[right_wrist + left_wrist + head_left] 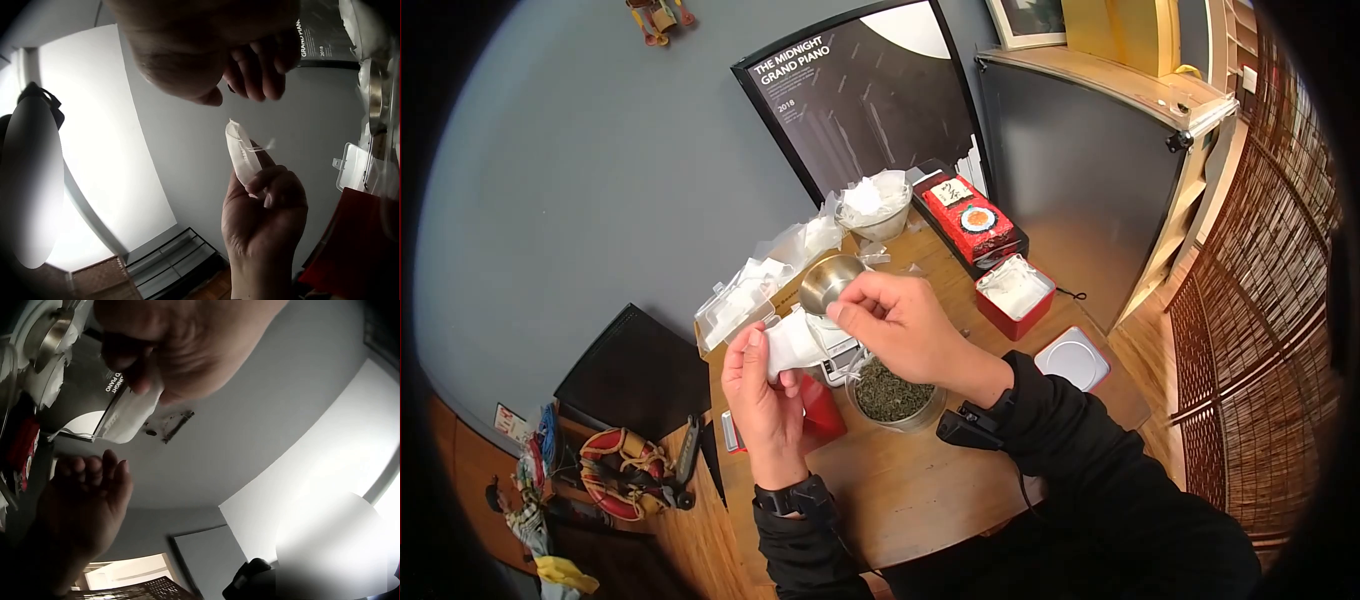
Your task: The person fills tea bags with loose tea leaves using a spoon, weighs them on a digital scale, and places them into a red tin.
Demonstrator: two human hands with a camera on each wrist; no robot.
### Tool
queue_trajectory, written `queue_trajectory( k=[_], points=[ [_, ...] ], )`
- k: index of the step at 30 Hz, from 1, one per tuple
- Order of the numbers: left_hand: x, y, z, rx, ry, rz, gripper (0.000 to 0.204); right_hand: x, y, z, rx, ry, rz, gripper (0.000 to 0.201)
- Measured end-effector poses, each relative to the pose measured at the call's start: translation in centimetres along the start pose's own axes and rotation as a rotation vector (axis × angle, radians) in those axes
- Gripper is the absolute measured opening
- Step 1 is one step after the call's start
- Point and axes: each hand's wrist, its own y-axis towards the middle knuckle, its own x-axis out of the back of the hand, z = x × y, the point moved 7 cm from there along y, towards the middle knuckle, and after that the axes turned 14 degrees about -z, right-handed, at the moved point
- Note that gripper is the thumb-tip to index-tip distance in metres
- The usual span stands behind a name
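Observation:
My left hand (767, 400) holds a small white drawstring filter bag (794, 344) between thumb and fingers. Its thin strings (257, 148) stick out from the mouth end in the right wrist view. My right hand (912, 328) hovers just beside the bag, fingers loosely bent; both wrist views show a gap between it and the bag. Behind the hands is a round steel cup (828, 284), above a kitchen scale (837, 368) partly hidden by the bag and hand. Below the right hand stands a clear bowl of dried green leaves (892, 392).
A plastic box of white bags (745, 290) and a bowl of white bags (875, 205) line the table's back. To the right are a red packet (970, 215), an open red tin (1013, 300) and its lid (1073, 358). Another red tin (825, 410) sits behind my left hand.

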Motion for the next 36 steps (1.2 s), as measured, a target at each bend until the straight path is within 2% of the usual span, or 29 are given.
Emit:
queue_trajectory(
  k=[2,3,6,8,10,12,13,15,17,18,21,23,27,29,30,31,33,34,35,36],
  points=[
    [-0.5,-0.3,0.3,0.032,-0.090,0.022,0.020,-1.1,-0.6,0.5,0.035,0.063,0.140,0.019],
    [-0.6,-0.4,0.4,0.050,-0.133,0.034,0.021,-1.1,-0.8,0.6,0.034,0.063,0.140,0.019],
    [-0.8,-0.8,0.3,0.015,-0.092,0.029,0.022,-1.9,-1.4,0.7,0.056,0.085,0.238,0.019],
    [-0.9,-0.9,0.0,-0.007,-0.036,0.008,0.022,-2.5,-1.7,-0.6,-0.015,0.144,0.298,0.017],
    [-0.6,-0.7,-0.1,-0.028,0.018,-0.012,0.023,-2.4,-1.5,-0.4,0.003,0.145,0.236,0.018],
    [0.1,0.0,-1.2,-0.211,0.262,0.014,0.025,-1.8,-1.2,0.0,0.027,0.142,0.174,0.021],
    [0.3,0.3,-1.6,-0.211,0.256,0.018,0.025,-1.4,-0.9,-0.1,0.017,0.093,0.139,0.022],
    [1.0,0.9,-2.8,-0.278,0.436,0.000,0.026,-0.5,-0.4,-0.2,0.013,0.037,0.101,0.023],
    [2.3,1.6,-3.6,-0.283,0.492,0.012,0.024,1.0,0.5,-1.0,0.016,0.015,0.031,0.024],
    [2.9,2.0,-3.8,-0.277,0.622,0.053,0.024,2.1,0.8,-2.1,0.006,-0.016,0.005,0.023],
    [4.5,2.7,-3.8,-0.297,0.850,0.108,0.024,6.7,2.2,-1.9,0.068,-0.377,0.110,0.022],
    [5.5,3.1,-4.1,-0.276,0.968,0.130,0.022,10.7,3.1,-1.6,-0.113,-0.495,0.191,0.021],
    [6.8,3.7,-3.9,-0.290,1.045,0.118,0.018,16.6,5.2,-1.9,-0.313,-0.776,0.508,0.019],
    [7.2,4.2,-3.7,-0.297,1.059,0.129,0.017,18.1,5.9,-4.0,-0.261,-1.056,0.663,0.017],
    [7.2,4.2,-3.4,-0.270,1.103,0.158,0.016,17.7,5.9,-3.7,-0.020,-1.197,0.681,0.016],
    [7.4,4.3,-3.1,-0.243,1.148,0.187,0.016,17.6,5.8,-4.2,-0.014,-1.201,0.677,0.016],
    [7.6,4.4,-3.0,-0.261,1.162,0.194,0.015,17.2,5.6,-5.5,0.240,-1.483,0.691,0.017],
    [7.7,4.4,-3.0,-0.266,1.201,0.188,0.015,17.1,5.6,-6.2,0.317,-1.526,0.647,0.014],
    [7.8,4.4,-3.0,-0.271,1.242,0.182,0.015,17.5,5.5,-6.9,0.316,-1.525,0.648,0.014],
    [7.9,4.4,-3.0,-0.269,1.245,0.180,0.015,16.9,5.4,-6.4,0.445,-1.543,0.598,0.014]
  ],
)
